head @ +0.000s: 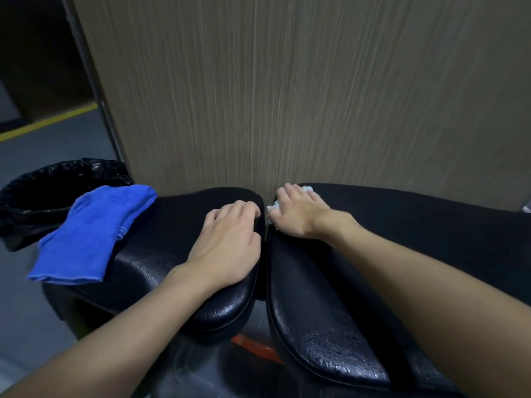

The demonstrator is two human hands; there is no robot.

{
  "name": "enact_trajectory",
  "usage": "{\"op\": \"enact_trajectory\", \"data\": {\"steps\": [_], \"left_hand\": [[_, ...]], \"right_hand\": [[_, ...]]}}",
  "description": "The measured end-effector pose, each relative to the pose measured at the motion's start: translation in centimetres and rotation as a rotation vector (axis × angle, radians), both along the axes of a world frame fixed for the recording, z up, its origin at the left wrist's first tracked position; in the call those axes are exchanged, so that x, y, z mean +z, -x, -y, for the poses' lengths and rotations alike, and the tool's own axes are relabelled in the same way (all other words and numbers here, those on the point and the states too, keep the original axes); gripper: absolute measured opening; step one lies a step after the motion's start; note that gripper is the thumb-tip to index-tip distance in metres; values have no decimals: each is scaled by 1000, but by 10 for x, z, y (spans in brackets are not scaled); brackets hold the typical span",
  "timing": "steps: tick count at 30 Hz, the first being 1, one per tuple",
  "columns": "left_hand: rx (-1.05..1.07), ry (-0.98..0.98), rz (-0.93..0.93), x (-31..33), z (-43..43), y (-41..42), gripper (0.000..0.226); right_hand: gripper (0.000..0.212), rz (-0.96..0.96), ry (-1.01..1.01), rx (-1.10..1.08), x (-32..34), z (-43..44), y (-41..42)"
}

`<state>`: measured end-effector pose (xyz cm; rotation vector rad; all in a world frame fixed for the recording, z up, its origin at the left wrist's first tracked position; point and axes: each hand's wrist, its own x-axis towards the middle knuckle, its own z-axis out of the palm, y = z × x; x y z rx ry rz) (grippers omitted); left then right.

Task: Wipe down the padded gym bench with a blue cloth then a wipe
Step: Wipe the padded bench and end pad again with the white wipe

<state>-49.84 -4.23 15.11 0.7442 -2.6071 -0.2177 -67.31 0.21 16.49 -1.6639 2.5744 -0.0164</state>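
Observation:
The black padded bench has two pads: a seat pad [161, 254] on the left and a long back pad [416, 225] on the right, with a narrow gap between them. A folded blue cloth [92, 231] lies draped over the seat pad's left end. My left hand [230, 242] rests flat on the seat pad's right edge, fingers curled over the far rim. My right hand [298, 214] presses a white wipe [273, 206] onto the back pad's near-left corner; only bits of the wipe show beside my fingers.
A bin lined with a black bag [37, 196] stands on the floor left of the bench. A wood-grain wall panel [287, 96] rises right behind the pads. Grey floor with a yellow line [48, 122] lies at the far left. An orange frame part [255, 346] shows under the gap.

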Motion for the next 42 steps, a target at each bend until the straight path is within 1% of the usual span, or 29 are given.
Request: {"op": "enact_trajectory", "data": {"steps": [2, 7, 10, 12, 14, 17, 22, 26, 30, 32, 34, 37, 42], "left_hand": [[6, -23, 2, 2, 0, -1, 32], [5, -65, -6, 7, -7, -6, 30], [-36, -83, -18, 8, -13, -8, 32], [-59, -90, 25, 8, -16, -8, 36], [-62, -88, 85, 7, -17, -7, 40], [-60, -60, 131, 7, -16, -5, 40], [-66, -25, 130, 3, -14, -4, 39], [-77, -7, 135, 1, -9, -5, 53], [-82, 6, 124, 0, -6, -1, 58], [-81, 7, 121, 0, -6, 0, 57], [-78, 4, 113, 0, -6, -1, 55], [-71, -15, 99, 1, -8, -3, 53], [-67, -70, 47, 7, -17, -6, 35]], "right_hand": [[67, -18, 9, 62, -2, -28, -22], [73, -9, 4, 184, 2, -114, -81], [82, -43, 1, 253, 5, -157, -104], [77, -62, -12, 277, 6, -172, -109], [72, -53, -17, 278, 6, -173, -105], [68, -32, -22, 251, 6, -151, -85], [68, 9, -23, 118, 3, -77, -18], [68, 17, -2, 16, 2, -18, 36], [64, 28, -30, -59, 1, 7, 58], [64, 14, -25, -61, -1, 5, 54], [68, 15, -21, -38, -2, -7, 43], [71, -7, -22, 66, -2, -45, 15], [70, -30, -3, 254, 5, -134, -47]]}}
